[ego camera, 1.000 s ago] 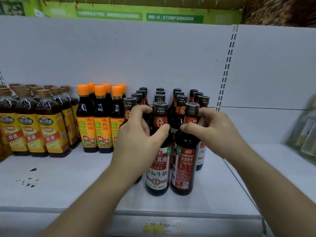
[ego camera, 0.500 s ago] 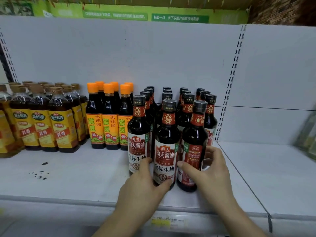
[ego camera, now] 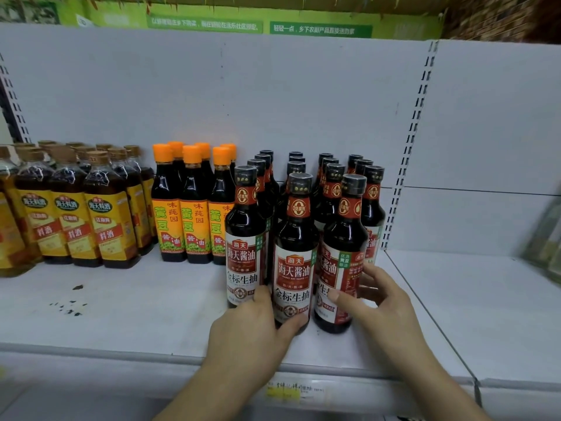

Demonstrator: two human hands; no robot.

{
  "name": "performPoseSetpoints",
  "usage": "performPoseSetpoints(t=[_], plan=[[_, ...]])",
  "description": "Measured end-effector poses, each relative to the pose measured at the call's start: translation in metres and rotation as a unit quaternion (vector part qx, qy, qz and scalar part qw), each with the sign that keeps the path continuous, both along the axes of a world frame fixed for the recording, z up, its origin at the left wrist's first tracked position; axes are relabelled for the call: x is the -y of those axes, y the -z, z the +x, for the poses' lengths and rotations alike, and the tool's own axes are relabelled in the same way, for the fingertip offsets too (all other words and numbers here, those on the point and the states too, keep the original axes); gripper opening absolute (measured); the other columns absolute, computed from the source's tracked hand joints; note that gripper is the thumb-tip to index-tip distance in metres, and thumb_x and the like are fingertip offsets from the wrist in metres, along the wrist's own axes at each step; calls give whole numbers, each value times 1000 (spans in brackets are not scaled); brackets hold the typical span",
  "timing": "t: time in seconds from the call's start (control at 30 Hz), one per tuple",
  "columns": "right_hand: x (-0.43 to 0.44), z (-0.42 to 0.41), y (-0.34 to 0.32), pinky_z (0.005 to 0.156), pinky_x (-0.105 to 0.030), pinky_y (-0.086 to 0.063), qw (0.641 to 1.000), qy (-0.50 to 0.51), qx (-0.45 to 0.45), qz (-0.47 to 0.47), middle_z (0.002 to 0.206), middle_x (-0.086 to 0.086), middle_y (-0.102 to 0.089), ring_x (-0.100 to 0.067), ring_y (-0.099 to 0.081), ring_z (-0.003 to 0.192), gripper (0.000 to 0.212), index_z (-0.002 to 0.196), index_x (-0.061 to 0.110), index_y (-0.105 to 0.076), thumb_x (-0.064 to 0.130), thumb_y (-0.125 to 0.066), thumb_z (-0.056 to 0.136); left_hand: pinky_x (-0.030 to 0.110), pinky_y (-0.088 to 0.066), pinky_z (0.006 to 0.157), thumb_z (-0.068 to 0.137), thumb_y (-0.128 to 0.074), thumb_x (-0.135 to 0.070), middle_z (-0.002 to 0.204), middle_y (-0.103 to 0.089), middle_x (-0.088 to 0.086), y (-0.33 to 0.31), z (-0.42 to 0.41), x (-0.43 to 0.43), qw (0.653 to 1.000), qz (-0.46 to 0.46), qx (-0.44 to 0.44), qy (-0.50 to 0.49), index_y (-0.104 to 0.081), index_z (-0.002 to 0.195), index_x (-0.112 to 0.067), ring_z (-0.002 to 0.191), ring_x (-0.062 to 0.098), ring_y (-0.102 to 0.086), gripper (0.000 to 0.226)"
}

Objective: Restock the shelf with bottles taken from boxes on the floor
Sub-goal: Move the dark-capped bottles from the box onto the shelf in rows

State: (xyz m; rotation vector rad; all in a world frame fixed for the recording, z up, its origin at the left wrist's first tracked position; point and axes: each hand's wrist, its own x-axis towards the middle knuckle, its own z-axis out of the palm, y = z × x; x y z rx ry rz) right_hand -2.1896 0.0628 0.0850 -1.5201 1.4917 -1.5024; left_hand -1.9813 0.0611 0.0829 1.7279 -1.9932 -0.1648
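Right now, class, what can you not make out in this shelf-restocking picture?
Floor boxes: outside the head view.
Back-row bottles: labels hidden by front row, head view.
Shelf-edge price tag: too blurred to read.
Right-edge bottles: blurred, cut by the frame.
Middle front bottle and right front bottle: lower labels covered by left hand, right hand.

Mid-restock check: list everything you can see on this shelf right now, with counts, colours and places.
black-capped soy sauce bottles: about fifteen, red-white labels, shelf centre
orange-capped soy sauce bottles: six, yellow-orange labels, left of those
cooking wine bottles: ten or more, brown caps, yellow labels, far left
blurred bottles: count unclear, pale green, right edge
shelf: one, white
dark specks: several, shelf front left
price tag: one, yellow, shelf front edge
banner: one, green, above
left hand: grips middle front bottle
right hand: grips right front bottle
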Motion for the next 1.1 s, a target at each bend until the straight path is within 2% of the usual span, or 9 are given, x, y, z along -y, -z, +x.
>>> performPoseSetpoints(t=[0.07, 0.13, 0.27, 0.43, 0.53, 0.67, 0.77, 0.9, 1.1], plan=[[0, 1, 5, 83, -23, -52, 1000, 6, -18, -1, 109, 28, -71, 6, -66, 100, 61, 122, 44, -65, 29, -93, 70, 34, -49, 75, 88, -43, -82, 114, -67, -7, -1, -1, 0, 1000, -1, 10, 0, -40, 114, -29, 102, 21, -66, 59], [1, 0, 8, 86, -26, -55, 1000, 9, -16, 2, 110, 26, -72, 5, -66, 103, 63, 123, 42, -63, 29, -94, 69, 33, -46, 73, 88, -42, -82, 113, -66, -7, -3, -2, 0, 1000, -1, 22, -4, -40, 112, -29, 102, 20, -66, 58], [5, -3, 10, 98, -34, -54, 1000, -20, 4, 17, 112, 19, -75, -2, -69, 108, 56, 120, 33, -64, 22, -92, 73, 32, -42, 70, 89, -42, -81, 110, -66, -6, -5, -3, 1, 999, 5, 32, -8, -37, 105, -29, 101, 21, -66, 55], [8, -7, 5, 105, -36, -52, 994, -97, 24, 33, 121, 10, -74, -8, -68, 117, 50, 132, 23, -65, 9, -80, 86, 32, -41, 68, 89, -41, -81, 107, -66, -6, -5, -5, 2, 1000, 6, 28, -10, -35, 102, -29, 99, 21, -66, 54], [9, -8, 7, 98, -29, -53, 996, -86, -1, 30, 124, 10, -72, -6, -67, 114, 49, 129, 36, -67, 20, -82, 85, 32, -41, 68, 89, -41, -81, 107, -66, -6, -5, -5, 3, 1000, 6, 23, -13, -34, 102, -29, 99, 21, -66, 54], [11, -3, 10, 87, -23, -52, 999, -32, -17, 21, 109, 16, -74, 2, -68, 98, 60, 122, 37, -64, 33, -93, 70, 32, -41, 66, 89, -41, -81, 105, -66, -6, -3, -6, 4, 1000, 3, 23, -19, -35, 102, -29, 97, 21, -66, 53], [16, -6, 13, 95, -34, -56, 999, -22, -2, 37, 111, 14, -74, 1, -69, 101, 60, 120, 31, -62, 35, -94, 69, 33, -39, 66, 90, -41, -80, 106, -66, -6, -3, -6, 6, 999, 2, 23, -22, -34, 101, -29, 97, 22, -66, 52], [22, -11, 15, 105, -45, -53, 996, -74, 29, 45, 119, 7, -75, -12, -70, 113, 50, 123, 21, -64, 20, -89, 79, 33, -41, 66, 90, -40, -80, 104, -65, -6, -2, -6, 6, 999, 6, 22, -22, -33, 102, -29, 97, 21, -66, 53], [24, -10, 17, 109, -42, -50, 994, -101, 30, 39, 124, 9, -73, -9, -67, 119, 47, 131, 21, -61, 14, -79, 89, 32, -40, 67, 92, -40, -78, 106, -66, -5, -7, -6, 8, 998, 12, 48, -25, -34, 102, -27, 99, 22, -66, 52]])
